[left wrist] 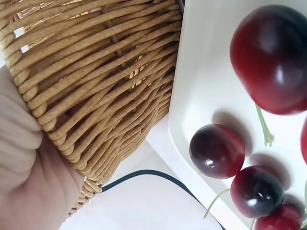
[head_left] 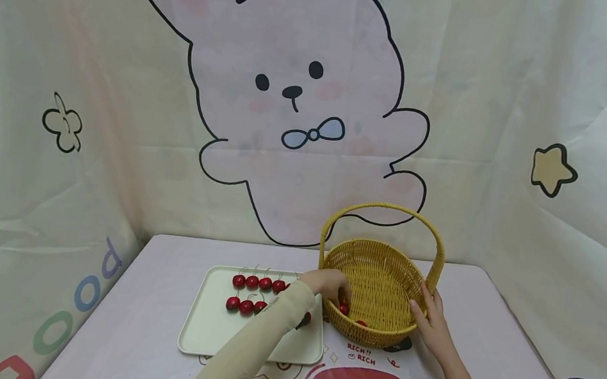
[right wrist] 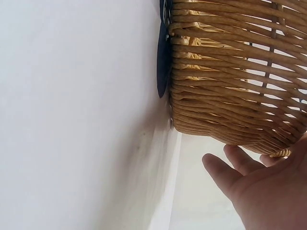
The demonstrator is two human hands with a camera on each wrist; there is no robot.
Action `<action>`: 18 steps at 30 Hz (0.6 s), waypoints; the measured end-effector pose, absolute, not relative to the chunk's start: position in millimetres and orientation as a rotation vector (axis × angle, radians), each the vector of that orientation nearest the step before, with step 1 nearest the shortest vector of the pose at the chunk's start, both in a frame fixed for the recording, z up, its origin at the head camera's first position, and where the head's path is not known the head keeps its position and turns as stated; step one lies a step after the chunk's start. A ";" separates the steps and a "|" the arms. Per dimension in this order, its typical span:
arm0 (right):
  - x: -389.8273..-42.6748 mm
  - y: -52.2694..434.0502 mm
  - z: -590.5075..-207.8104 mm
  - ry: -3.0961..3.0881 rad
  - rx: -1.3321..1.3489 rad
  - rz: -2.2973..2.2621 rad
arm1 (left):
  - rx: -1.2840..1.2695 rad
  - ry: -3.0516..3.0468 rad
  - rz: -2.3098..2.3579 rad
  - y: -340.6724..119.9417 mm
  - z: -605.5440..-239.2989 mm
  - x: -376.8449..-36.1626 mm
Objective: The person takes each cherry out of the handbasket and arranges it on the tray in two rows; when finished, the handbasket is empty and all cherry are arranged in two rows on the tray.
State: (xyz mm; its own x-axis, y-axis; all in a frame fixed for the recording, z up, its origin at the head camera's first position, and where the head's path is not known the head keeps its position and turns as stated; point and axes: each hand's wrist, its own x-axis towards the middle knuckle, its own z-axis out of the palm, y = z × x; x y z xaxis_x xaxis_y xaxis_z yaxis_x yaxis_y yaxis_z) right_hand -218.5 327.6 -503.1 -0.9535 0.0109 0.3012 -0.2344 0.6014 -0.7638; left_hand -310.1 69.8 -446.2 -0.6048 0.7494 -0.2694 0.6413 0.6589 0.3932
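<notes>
Nearest, the right hand rests with straight fingers against the outer wall of the wicker basket, steadying it without gripping. The left hand reaches over the basket's near rim, fingers curled down by a cherry inside; whether it pinches that cherry or has let it go cannot be told. A second cherry lies on the basket floor. Just left, touching the basket's side, a white tray holds two rows of red cherries with thin stems. The cherries look small, light, smooth and likely slippery; a stem or a gentle fingertip pinch round the body would suit. The basket looks stiff and light, so it may slide on the tabletop.
</notes>
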 end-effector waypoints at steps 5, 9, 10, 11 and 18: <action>-218.8 327.7 -503.5 -2.560 0.180 1.285 | 1.069 2.458 0.373 69.7 -446.7 -309.3; -219.2 327.9 -504.5 -2.560 0.179 1.280 | 1.058 2.467 0.393 69.7 -449.2 -310.6; -219.3 327.9 -504.8 -2.558 0.181 1.279 | 1.059 2.467 0.401 69.5 -449.9 -311.2; -219.4 327.9 -505.2 -2.557 0.182 1.274 | 1.060 2.465 0.414 69.3 -450.7 -312.0; -219.5 328.6 -506.2 -2.549 0.187 1.271 | 1.080 2.429 0.552 67.0 -458.7 -317.0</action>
